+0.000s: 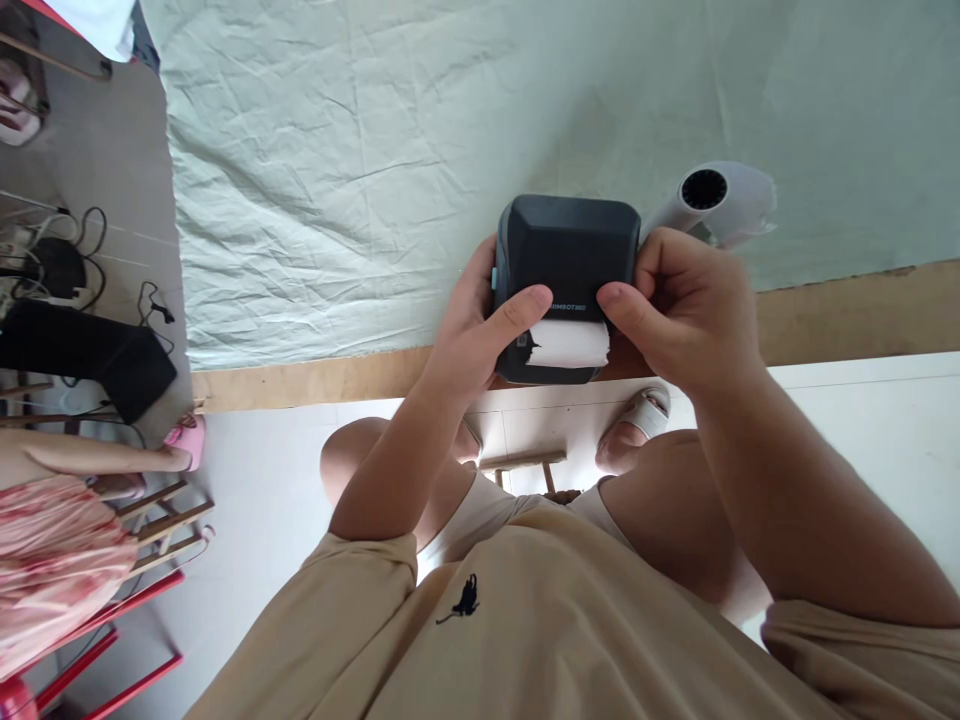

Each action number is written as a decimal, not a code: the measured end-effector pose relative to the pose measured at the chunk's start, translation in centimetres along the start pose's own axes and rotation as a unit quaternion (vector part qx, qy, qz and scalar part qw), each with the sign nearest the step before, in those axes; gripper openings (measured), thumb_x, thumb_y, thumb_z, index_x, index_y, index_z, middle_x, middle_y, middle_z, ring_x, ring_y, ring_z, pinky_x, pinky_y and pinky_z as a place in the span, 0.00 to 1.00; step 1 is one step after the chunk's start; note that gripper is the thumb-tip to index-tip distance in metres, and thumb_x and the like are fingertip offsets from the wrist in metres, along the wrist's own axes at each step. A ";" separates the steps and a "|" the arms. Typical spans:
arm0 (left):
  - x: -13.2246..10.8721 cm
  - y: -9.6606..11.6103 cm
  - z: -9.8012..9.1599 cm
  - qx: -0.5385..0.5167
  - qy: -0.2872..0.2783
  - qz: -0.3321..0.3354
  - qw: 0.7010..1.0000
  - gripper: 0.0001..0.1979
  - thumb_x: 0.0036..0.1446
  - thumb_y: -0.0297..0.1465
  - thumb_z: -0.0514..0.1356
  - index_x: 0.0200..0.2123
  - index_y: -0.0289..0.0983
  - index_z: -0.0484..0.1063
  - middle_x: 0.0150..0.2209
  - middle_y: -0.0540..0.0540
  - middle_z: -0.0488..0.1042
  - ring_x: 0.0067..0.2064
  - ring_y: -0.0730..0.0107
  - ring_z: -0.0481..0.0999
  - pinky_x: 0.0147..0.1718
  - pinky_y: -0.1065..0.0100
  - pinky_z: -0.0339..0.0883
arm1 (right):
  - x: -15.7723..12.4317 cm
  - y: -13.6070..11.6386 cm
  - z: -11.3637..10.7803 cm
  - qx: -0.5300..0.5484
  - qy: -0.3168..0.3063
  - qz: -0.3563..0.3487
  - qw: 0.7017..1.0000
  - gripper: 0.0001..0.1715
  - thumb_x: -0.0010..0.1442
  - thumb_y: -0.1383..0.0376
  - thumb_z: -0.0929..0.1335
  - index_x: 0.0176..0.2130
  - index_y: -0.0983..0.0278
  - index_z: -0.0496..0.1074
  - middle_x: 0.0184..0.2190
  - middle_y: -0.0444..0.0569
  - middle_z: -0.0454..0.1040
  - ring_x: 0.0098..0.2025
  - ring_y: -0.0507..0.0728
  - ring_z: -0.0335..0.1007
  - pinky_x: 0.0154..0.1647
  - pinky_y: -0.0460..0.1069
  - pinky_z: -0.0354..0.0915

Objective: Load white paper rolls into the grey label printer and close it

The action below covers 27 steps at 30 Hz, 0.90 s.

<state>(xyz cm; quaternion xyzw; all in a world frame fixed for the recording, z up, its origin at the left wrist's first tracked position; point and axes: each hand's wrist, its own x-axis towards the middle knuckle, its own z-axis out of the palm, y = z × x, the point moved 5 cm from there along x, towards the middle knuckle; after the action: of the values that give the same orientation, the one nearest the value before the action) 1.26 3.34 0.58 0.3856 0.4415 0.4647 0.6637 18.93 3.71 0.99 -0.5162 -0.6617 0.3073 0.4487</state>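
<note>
A small dark label printer [568, 258] is held above the near edge of the table, with a strip of white paper [568, 343] sticking out of its front slot. My left hand [480, 325] grips its left side, thumb lying across the front just above the paper. My right hand [686, 305] grips the right side, its thumb also pressed on the front by the slot. Both hands are closed on the printer. Behind my right hand lies a white hair dryer [712, 200], its round dark end facing me.
A wrinkled pale green cloth [375, 170] covers the table, whose wooden edge [300, 380] runs across the middle. At the left are cables and a black box [90, 360] on a grey surface, another person's leg [97, 460] and red chair legs [112, 640].
</note>
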 end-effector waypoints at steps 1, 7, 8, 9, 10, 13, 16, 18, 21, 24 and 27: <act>0.0 0.0 0.0 0.001 -0.002 -0.001 1.000 0.28 0.56 0.57 0.74 0.51 0.46 0.76 0.42 0.46 0.80 0.48 0.53 0.86 0.40 0.59 0.79 | 0.0 0.0 0.0 0.000 0.000 -0.001 1.000 0.36 0.69 0.42 0.72 0.27 0.59 0.52 0.21 0.40 0.54 0.23 0.48 0.47 0.21 0.47 0.52; 0.1 0.1 0.1 -0.002 0.011 -0.015 1.000 0.23 0.60 0.53 0.73 0.49 0.46 0.77 0.39 0.48 0.79 0.40 0.62 0.85 0.31 0.64 0.76 | 0.3 0.3 -0.2 -0.018 -0.018 -0.010 1.000 0.34 0.68 0.44 0.73 0.27 0.59 0.53 0.22 0.40 0.54 0.23 0.48 0.45 0.21 0.47 0.52; 0.1 0.1 0.1 -0.004 0.013 -0.019 1.000 0.22 0.61 0.53 0.72 0.49 0.45 0.77 0.38 0.49 0.79 0.38 0.63 0.84 0.30 0.65 0.75 | 0.4 0.3 -0.2 -0.018 -0.020 -0.013 1.000 0.34 0.67 0.46 0.73 0.27 0.59 0.53 0.22 0.40 0.54 0.23 0.48 0.45 0.21 0.47 0.52; 0.1 0.1 0.0 -0.008 0.011 -0.022 1.000 0.22 0.61 0.52 0.72 0.49 0.45 0.77 0.37 0.49 0.79 0.37 0.63 0.84 0.29 0.65 0.75 | 0.4 0.4 -0.2 -0.018 -0.020 -0.015 1.000 0.33 0.67 0.47 0.74 0.28 0.59 0.53 0.22 0.40 0.54 0.23 0.48 0.46 0.21 0.47 0.52; 0.1 0.0 0.0 -0.012 0.009 -0.023 1.000 0.22 0.62 0.52 0.72 0.49 0.45 0.77 0.37 0.49 0.79 0.36 0.63 0.84 0.29 0.65 0.76 | 0.5 0.4 -0.2 -0.018 -0.020 -0.015 1.000 0.33 0.67 0.48 0.74 0.28 0.59 0.53 0.22 0.40 0.54 0.23 0.48 0.46 0.21 0.47 0.52; 0.3 -0.2 -0.3 -0.021 -0.007 -0.009 1.000 0.22 0.61 0.50 0.74 0.51 0.45 0.78 0.39 0.48 0.82 0.43 0.58 0.87 0.33 0.63 0.79 | 0.6 0.7 -0.1 -0.017 -0.020 -0.017 1.000 0.33 0.67 0.47 0.74 0.28 0.59 0.53 0.22 0.39 0.53 0.23 0.48 0.47 0.21 0.47 0.52; 0.9 -0.7 -0.7 -0.041 -0.035 0.014 0.998 0.26 0.63 0.58 0.69 0.53 0.46 0.78 0.49 0.45 0.84 0.61 0.48 0.85 0.46 0.58 0.85 | 0.5 0.9 -0.1 -0.018 -0.023 -0.028 0.999 0.33 0.69 0.44 0.72 0.29 0.59 0.54 0.22 0.39 0.56 0.23 0.48 0.48 0.21 0.47 0.53; 1.5 -1.1 -1.0 -0.053 -0.050 0.037 0.997 0.30 0.64 0.64 0.63 0.52 0.46 0.78 0.55 0.46 0.84 0.72 0.47 0.77 0.57 0.56 0.84 | 0.3 0.9 -0.2 -0.014 -0.017 -0.037 0.999 0.33 0.70 0.43 0.71 0.29 0.59 0.55 0.22 0.39 0.59 0.23 0.49 0.49 0.21 0.47 0.52; 2.0 -1.7 -1.7 -0.053 -0.044 0.037 0.997 0.32 0.61 0.67 0.63 0.49 0.46 0.79 0.53 0.47 0.86 0.75 0.48 0.73 0.62 0.59 0.82 | -0.2 1.1 -0.1 0.007 -0.011 -0.040 0.999 0.31 0.73 0.41 0.68 0.31 0.58 0.58 0.21 0.39 0.62 0.22 0.49 0.53 0.21 0.47 0.51; 1.8 -2.1 -2.2 -0.091 0.003 0.005 0.996 0.23 0.69 0.58 0.64 0.43 0.45 0.79 0.42 0.49 0.87 0.72 0.53 0.79 0.62 0.61 0.82 | -0.5 1.3 0.1 0.030 -0.022 -0.039 0.999 0.28 0.73 0.41 0.68 0.34 0.58 0.60 0.23 0.39 0.62 0.22 0.49 0.55 0.21 0.48 0.52; 1.5 -1.7 -2.3 -0.126 0.039 0.016 0.991 0.17 0.73 0.47 0.64 0.33 0.43 0.76 0.32 0.51 0.81 0.64 0.58 0.85 0.60 0.62 0.84 | -0.6 1.4 0.3 0.044 -0.037 -0.045 0.997 0.28 0.66 0.42 0.74 0.37 0.57 0.60 0.24 0.37 0.62 0.21 0.48 0.52 0.19 0.47 0.51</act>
<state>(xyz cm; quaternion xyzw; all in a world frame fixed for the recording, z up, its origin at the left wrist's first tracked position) -0.15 4.49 -2.06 0.2876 0.3981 0.5421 0.6818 19.24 3.55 -0.56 -0.4539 -0.6863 0.3339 0.4598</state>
